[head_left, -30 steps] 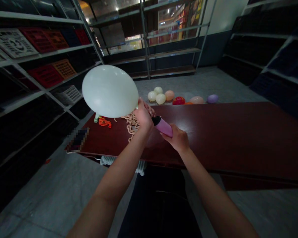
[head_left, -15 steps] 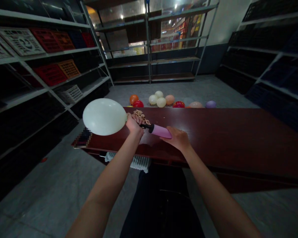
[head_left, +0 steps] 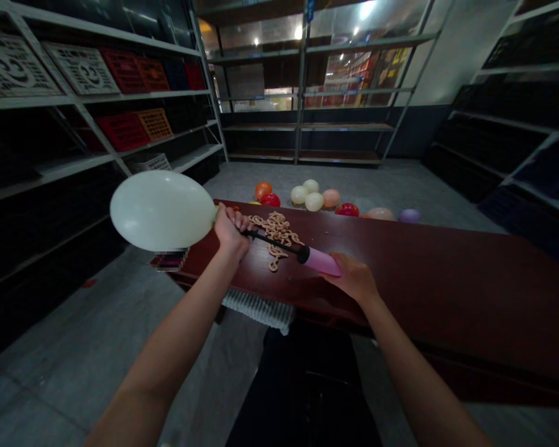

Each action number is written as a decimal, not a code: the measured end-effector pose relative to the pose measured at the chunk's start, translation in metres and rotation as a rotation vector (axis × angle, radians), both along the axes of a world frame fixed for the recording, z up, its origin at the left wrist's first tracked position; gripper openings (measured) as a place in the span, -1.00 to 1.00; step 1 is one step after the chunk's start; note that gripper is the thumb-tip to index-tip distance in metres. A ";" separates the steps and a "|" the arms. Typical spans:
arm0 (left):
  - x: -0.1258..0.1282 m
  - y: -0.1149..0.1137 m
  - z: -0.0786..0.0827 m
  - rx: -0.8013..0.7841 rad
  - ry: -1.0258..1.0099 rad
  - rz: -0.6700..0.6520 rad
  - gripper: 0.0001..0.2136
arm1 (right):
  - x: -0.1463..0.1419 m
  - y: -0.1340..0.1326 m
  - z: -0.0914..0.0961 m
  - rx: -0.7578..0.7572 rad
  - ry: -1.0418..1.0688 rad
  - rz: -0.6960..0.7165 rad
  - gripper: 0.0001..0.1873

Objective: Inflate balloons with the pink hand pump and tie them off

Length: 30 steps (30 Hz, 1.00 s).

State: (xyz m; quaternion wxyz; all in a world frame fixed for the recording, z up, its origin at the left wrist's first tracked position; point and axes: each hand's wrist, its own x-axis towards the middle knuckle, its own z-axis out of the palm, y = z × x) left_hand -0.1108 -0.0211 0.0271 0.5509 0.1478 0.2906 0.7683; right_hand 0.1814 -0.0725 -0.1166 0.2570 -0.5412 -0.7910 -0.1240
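Observation:
A large white balloon (head_left: 163,210), inflated, points out to the left above the table's left end. My left hand (head_left: 231,230) is closed around its neck and the near end of a hand balloon pump; the nozzle is hidden in the fingers. From that hand a long black rod runs right into the pump's pink barrel (head_left: 323,262). My right hand (head_left: 354,276) is wrapped around the barrel's far end. Beneath the rod, a pile of uninflated beige long balloons (head_left: 279,230) lies on the dark red table (head_left: 428,273).
Several inflated balloons lie on the floor past the table, among them a white one (head_left: 313,202), an orange one (head_left: 263,190) and a purple one (head_left: 409,215). A grey ribbed cushion (head_left: 261,310) shows under the front edge. Metal shelves with crates (head_left: 86,69) stand around.
My hands have moved apart, so more of the pump's black rod shows. The white balloon has shifted left with my left hand. The view has turned slightly left.

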 end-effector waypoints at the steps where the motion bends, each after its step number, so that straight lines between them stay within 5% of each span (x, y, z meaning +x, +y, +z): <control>1: 0.006 0.002 0.004 0.023 0.002 0.000 -0.49 | 0.001 0.000 -0.001 0.008 0.018 -0.010 -0.50; 9: 0.084 0.037 0.035 0.146 0.062 -0.031 -0.48 | 0.011 0.006 -0.004 0.056 0.187 -0.165 -0.45; 18: 0.187 0.048 -0.016 0.080 0.185 -0.208 -0.48 | 0.011 0.009 -0.006 0.055 0.300 -0.339 -0.45; 23: 0.184 0.059 -0.034 -0.006 0.140 -0.235 -0.54 | 0.009 0.010 -0.003 0.064 0.248 -0.362 -0.48; 30: 0.128 0.056 -0.065 -0.134 -0.060 -0.165 -0.63 | 0.002 0.005 0.000 0.042 0.021 -0.212 -0.61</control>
